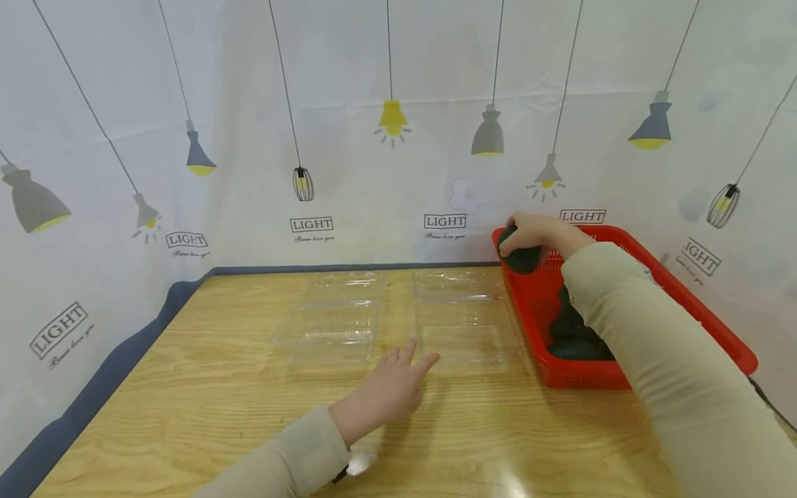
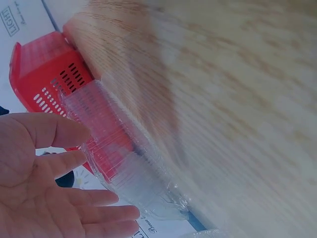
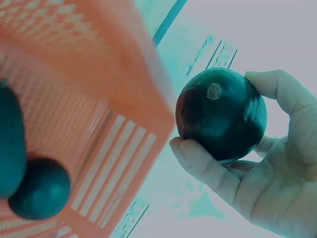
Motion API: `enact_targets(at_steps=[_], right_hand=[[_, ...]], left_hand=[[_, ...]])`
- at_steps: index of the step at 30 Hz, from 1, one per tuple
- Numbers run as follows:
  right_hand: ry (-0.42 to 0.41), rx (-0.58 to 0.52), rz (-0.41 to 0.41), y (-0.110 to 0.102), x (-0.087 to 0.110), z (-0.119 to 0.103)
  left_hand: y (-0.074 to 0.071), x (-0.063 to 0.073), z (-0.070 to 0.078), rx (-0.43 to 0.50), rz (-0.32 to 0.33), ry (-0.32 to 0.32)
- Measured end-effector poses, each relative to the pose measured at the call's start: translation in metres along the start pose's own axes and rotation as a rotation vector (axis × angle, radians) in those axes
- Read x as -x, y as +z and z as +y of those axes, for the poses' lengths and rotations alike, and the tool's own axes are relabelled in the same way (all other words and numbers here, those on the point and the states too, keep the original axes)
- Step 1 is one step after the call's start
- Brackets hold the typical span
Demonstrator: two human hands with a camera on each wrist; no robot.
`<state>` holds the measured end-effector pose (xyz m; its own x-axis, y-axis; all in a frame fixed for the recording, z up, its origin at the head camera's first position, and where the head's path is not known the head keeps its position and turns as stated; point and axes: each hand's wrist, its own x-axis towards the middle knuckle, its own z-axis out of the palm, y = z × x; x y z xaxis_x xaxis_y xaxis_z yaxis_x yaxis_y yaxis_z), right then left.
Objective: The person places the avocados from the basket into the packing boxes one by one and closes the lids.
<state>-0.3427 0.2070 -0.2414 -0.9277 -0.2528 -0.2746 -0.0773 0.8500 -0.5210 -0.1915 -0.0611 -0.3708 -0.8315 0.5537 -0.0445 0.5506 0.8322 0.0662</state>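
My right hand point(image 1: 540, 233) holds a dark green avocado point(image 1: 521, 260) above the far left rim of a red plastic basket point(image 1: 538, 304). In the right wrist view, thumb and fingers grip the avocado point(image 3: 223, 116) by its sides, its stem scar facing the camera. More dark avocados point(image 1: 579, 346) lie inside the basket, partly hidden by my right sleeve. Low over the table, my left hand point(image 1: 389, 387) has its fingers extended beside the near left corner of a clear plastic container point(image 1: 463, 315). The left wrist view shows that palm holding nothing; contact with the container cannot be told.
Another clear plastic container point(image 1: 339, 321) stands left of the first on the wooden table point(image 1: 218, 408). A white cloth point(image 1: 367, 187) printed with lamps hangs behind the table. Something small and dark point(image 1: 340, 474) shows beneath my left cuff.
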Motion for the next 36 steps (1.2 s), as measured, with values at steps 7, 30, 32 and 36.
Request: enact_targets(at_steps=[7, 30, 32, 36], right_hand=[[0.017, 0.025, -0.044, 0.025, -0.014, -0.031], [0.1, 0.182, -0.18, 0.126, -0.023, -0.065], [0.114, 0.199, -0.173, 0.133, -0.024, -0.065], [0.125, 0.212, -0.187, 0.146, -0.025, -0.064]], left_hand=[[0.002, -0.001, 0.001, -0.003, 0.01, -0.005], [0.005, -0.006, 0.0, -0.001, 0.02, -0.002], [0.005, -0.005, 0.0, -0.004, 0.024, -0.002], [0.003, -0.004, 0.001, -0.022, 0.032, -0.004]])
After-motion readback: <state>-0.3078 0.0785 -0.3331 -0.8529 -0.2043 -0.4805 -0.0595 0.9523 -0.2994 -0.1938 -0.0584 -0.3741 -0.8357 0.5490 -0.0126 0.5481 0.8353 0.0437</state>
